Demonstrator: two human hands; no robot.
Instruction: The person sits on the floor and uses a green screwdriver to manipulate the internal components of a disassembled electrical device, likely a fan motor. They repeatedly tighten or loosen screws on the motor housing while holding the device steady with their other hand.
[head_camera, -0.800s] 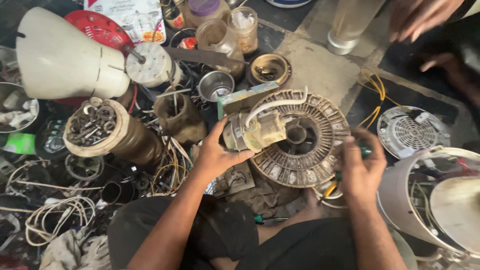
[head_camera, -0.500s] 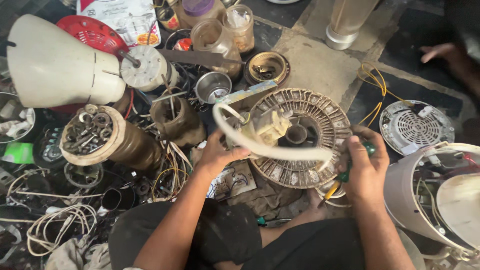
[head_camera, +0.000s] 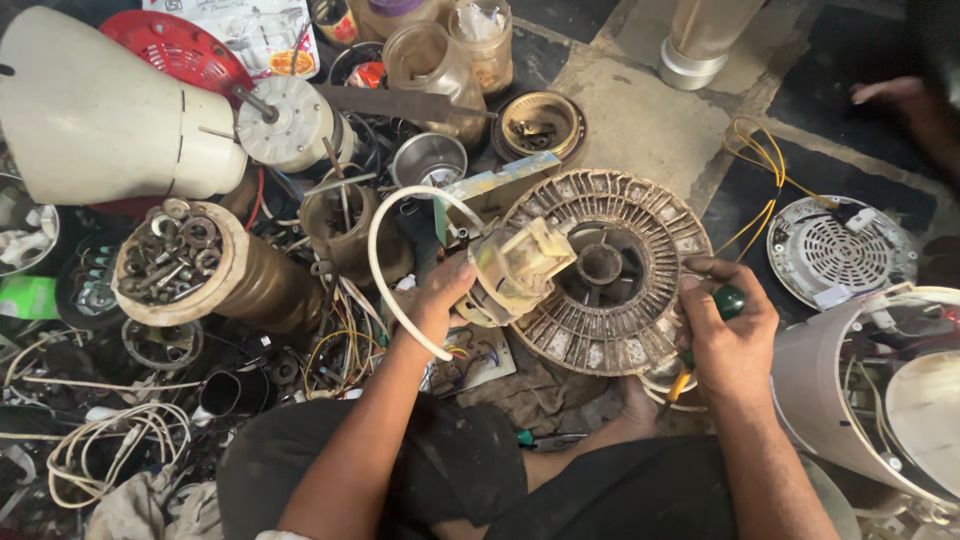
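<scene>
A round, dirty slotted motor core (head_camera: 610, 272) lies in front of me on the floor. My left hand (head_camera: 437, 300) holds a yellowed plastic capacitor block (head_camera: 517, 265) over the core's left edge, with a white wire (head_camera: 395, 260) looping from it. My right hand (head_camera: 728, 330) rests on the core's right rim and grips a green-handled screwdriver (head_camera: 728, 300), its yellow part showing below the palm.
A white fan housing (head_camera: 100, 110) and red grille (head_camera: 180, 45) lie at far left. A brown tub of nuts and washers (head_camera: 175, 260), jars (head_camera: 430, 55), wire tangles (head_camera: 110, 450), a white vent cover (head_camera: 840, 250) and a white shell (head_camera: 880, 390) surround me. Another person's hand (head_camera: 895, 92) is far right.
My left hand has lowered and turned the capacitor block, and the white wire swung from across the core to a loop on the left. The other person's hand drew back to the right.
</scene>
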